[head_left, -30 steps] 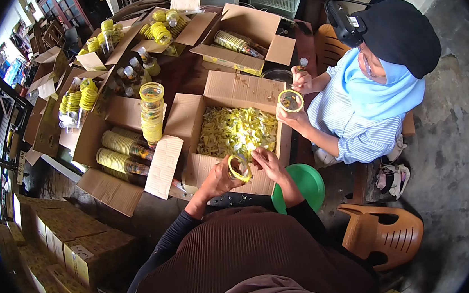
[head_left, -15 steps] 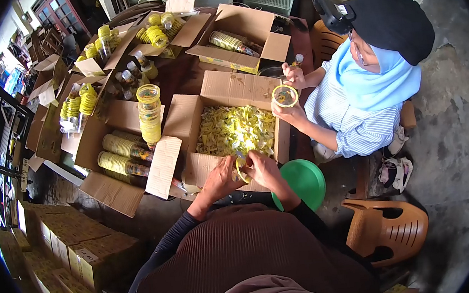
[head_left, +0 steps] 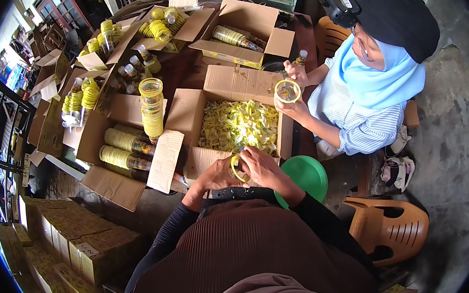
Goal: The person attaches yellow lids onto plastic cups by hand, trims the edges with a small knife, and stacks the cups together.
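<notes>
My left hand (head_left: 217,175) is wrapped round a clear plastic cup (head_left: 239,168) with a yellow rim. The cup is tilted, its mouth toward my right hand. At that rim, the bent fingers of my right hand (head_left: 262,169) are pressed together; what they pinch is too small to make out. Both hands are at the near edge of a cardboard box (head_left: 187,117), which holds a heap of yellow and whitish strips (head_left: 238,124).
Left of the box stands a tall stack of yellow-rimmed cups (head_left: 152,106), beside a carton (head_left: 113,187) of cup stacks lying down. At right a co-worker (head_left: 353,90) holds another cup (head_left: 287,91). A green basin (head_left: 311,178) and an orange chair (head_left: 391,224) are on my right.
My right hand has shifted slightly left and up against the cup's rim. My left hand still holds the cup. The view has moved a little.
</notes>
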Demonstrator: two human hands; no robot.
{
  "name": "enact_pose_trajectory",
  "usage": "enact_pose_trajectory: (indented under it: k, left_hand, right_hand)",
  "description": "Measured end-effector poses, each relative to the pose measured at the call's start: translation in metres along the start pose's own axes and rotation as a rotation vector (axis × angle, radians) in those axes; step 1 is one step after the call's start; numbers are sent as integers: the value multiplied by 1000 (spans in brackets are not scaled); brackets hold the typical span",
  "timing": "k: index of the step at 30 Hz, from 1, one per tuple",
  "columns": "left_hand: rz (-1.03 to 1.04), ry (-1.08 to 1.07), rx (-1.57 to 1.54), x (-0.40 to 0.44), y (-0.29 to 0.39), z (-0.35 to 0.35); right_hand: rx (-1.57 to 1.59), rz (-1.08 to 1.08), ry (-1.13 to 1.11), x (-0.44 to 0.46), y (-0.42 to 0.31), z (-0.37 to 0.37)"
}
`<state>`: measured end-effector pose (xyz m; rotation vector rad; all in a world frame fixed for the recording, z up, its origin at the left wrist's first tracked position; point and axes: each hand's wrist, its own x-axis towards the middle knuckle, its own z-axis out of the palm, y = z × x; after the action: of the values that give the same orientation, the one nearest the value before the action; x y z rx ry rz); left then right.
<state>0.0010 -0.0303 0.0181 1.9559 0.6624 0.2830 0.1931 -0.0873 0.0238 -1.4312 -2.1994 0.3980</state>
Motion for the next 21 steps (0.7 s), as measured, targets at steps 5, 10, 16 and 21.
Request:
enact_pose_trajectory:
  k: [5,10,16,21]
  left_hand:
    - [24,43,-4,-1,-6,-3]
    - [-28,74,227,-1,-7,3]
    - [-79,25,145,0,-11,5]
    - [48,85,75,1,-33,10]
  right_hand:
    - [-83,54,-71,7,-10,-4]
    - [-149,103,-87,9,-12,2]
    - [-117,46,-27,6,-7,6]
    - [20,65,-16,3,1,16]
